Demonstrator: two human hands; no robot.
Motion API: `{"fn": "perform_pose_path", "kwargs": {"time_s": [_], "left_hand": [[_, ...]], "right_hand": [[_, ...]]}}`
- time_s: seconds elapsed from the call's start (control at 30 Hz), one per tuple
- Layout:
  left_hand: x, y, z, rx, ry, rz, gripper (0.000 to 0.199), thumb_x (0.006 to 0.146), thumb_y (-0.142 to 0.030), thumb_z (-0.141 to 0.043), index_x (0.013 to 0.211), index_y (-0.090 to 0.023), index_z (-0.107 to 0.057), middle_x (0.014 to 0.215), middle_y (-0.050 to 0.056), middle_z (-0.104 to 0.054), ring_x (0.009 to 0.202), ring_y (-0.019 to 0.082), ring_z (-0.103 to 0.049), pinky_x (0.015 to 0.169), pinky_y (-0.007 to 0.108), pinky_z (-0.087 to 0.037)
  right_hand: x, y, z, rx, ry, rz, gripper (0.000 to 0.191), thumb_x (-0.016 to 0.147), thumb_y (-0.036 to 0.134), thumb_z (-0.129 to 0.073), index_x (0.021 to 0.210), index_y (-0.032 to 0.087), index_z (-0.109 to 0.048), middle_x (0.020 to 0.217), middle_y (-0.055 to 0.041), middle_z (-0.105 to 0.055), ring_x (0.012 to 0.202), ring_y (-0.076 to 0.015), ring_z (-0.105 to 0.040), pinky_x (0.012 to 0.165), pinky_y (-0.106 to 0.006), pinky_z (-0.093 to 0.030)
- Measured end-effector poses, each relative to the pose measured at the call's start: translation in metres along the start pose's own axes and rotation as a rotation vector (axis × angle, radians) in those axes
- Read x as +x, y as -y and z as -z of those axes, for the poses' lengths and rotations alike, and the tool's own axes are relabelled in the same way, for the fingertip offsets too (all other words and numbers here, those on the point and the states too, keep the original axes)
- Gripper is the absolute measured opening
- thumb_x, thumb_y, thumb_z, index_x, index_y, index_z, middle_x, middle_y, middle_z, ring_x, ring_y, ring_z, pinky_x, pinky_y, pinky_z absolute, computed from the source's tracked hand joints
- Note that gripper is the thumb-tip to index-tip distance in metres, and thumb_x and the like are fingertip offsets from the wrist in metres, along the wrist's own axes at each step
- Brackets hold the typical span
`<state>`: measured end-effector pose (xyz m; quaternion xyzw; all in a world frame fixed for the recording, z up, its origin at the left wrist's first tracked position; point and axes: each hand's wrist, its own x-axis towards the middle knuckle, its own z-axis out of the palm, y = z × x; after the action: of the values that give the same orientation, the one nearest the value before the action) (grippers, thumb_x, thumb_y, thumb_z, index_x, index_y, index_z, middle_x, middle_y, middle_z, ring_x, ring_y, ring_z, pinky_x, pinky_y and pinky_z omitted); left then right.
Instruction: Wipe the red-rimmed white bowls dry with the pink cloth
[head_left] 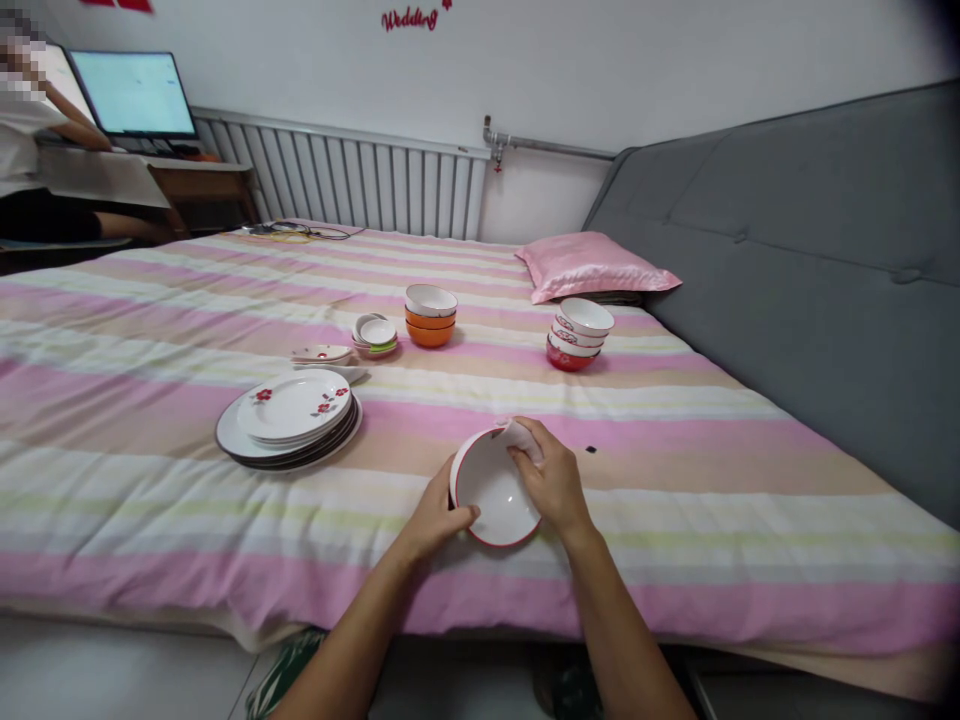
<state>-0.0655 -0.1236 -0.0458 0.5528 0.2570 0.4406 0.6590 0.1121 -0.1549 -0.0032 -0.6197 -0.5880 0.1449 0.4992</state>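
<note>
A white bowl point(496, 495) with a red rim is tilted toward me near the bed's front edge. My left hand point(437, 512) grips its left side, thumb over the rim. At the upper right rim, my right hand point(551, 475) pinches a white cloth or tissue point(519, 438) against the bowl. Left of the bowl lies a stack of plates point(300, 405), the top ones white with red flowers. Beyond stand a stack of orange and white bowls point(430, 318) and, to the right, a stack of white and red bowls point(576, 335).
Small dishes point(375, 332) and shallow flowered dishes point(321, 355) sit behind the plates. A pink pillow point(596, 264) lies by the grey headboard point(795, 220). Cables point(300, 232) rest at the bed's far edge. At far left, a person point(30, 130) sits by a monitor point(135, 95).
</note>
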Motion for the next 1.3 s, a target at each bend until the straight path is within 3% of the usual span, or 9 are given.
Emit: {"fn": "perform_pose_path", "kwargs": {"time_s": [0.27,0.63,1.1,1.3], "left_hand": [[0.002,-0.005,0.001,0.287,0.141,-0.075,0.080,0.063,-0.034,-0.068,0.137,-0.014,-0.044,0.137,0.013,-0.053,0.123,0.036,-0.047,0.105,0.045,-0.035],[0.003,-0.007,-0.003,0.386,0.157,-0.126,0.072,0.063,-0.031,-0.066,0.130,-0.013,-0.048,0.125,0.013,-0.059,0.113,0.035,-0.052,0.099,0.046,-0.040],[0.005,-0.002,0.000,0.351,0.165,-0.104,0.080,0.063,-0.032,-0.068,0.137,-0.013,-0.042,0.138,0.015,-0.052,0.126,0.036,-0.045,0.105,0.046,-0.036],[0.004,-0.004,-0.001,0.349,0.167,-0.102,0.081,0.064,-0.034,-0.067,0.137,-0.014,-0.040,0.140,0.016,-0.050,0.127,0.038,-0.044,0.105,0.047,-0.035]], "right_hand": [[-0.003,0.017,0.002,-0.234,0.037,0.234,0.043,0.080,0.005,-0.046,0.115,0.022,-0.064,0.113,-0.0065,-0.067,0.107,-0.0234,-0.058,0.094,-0.038,-0.046],[-0.007,0.033,-0.008,-0.357,0.001,0.504,0.042,0.078,-0.001,-0.048,0.104,0.024,-0.068,0.108,-0.0031,-0.070,0.106,-0.0215,-0.057,0.097,-0.039,-0.039],[-0.003,0.019,-0.003,-0.280,0.027,0.163,0.047,0.072,0.001,-0.042,0.108,0.022,-0.065,0.109,-0.0048,-0.067,0.104,-0.0227,-0.057,0.089,-0.035,-0.044],[-0.002,0.013,0.001,-0.225,0.033,0.036,0.046,0.074,0.006,-0.044,0.111,0.025,-0.064,0.112,-0.0030,-0.068,0.106,-0.0214,-0.061,0.092,-0.033,-0.045]]}}
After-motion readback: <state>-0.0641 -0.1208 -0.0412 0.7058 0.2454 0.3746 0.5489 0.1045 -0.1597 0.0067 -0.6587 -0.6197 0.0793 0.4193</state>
